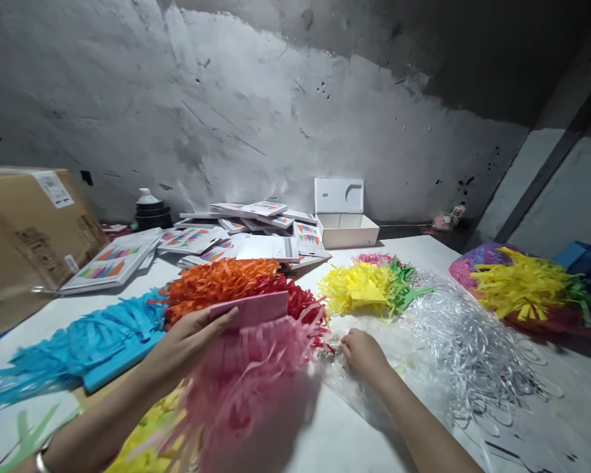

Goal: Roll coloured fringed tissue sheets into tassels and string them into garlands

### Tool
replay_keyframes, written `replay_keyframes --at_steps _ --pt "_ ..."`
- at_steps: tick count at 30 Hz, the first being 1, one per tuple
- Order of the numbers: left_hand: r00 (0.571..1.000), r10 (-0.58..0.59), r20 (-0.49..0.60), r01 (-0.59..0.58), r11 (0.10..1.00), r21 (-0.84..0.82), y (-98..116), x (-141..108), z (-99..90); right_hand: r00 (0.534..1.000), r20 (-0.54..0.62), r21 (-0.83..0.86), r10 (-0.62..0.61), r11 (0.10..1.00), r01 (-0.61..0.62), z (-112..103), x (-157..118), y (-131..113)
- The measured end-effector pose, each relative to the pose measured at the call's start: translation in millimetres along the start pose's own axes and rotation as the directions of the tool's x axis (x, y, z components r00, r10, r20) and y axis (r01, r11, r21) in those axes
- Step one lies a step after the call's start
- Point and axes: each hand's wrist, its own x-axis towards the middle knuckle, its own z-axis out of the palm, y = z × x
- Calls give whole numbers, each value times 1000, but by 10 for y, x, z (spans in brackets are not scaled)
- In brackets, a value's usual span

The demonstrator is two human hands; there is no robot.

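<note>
My left hand grips the folded top edge of a pink fringed paper piece, whose strips hang down and are blurred. On the clear plastic bag, my right hand has its fingers curled together at the bag's left side; anything between them is too small to make out. Behind the pink piece lie orange fringe and red fringe. Blue fringe is at the left, and yellow fringe shows below my left forearm. Silver strings are heaped right of the bag.
Flat printed boxes are piled at the back, beside an open white box. A cardboard carton stands at the left. Yellow fringe with green and pink lies centre right; more yellow fringe is at the far right.
</note>
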Motion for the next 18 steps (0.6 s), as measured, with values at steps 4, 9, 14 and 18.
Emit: replay_keyframes --at_steps 4,9,14,18 --pt "984 -146 103 150 988 -26 -379 -376 -38 992 79 -177 100 981 -85 306 1 5" --pt "970 -244 -18 242 968 -58 -614 -796 115 996 66 -257 60 965 -42 168 -6 -19" --pt "941 -338 -20 327 923 -205 -625 -1113 331 978 -57 -227 -202 956 185 -30 -392 -494" --pt "935 -351 49 341 857 -385 -603 -1353 563 797 -200 -142 -569 822 551 204 -941 -1193"
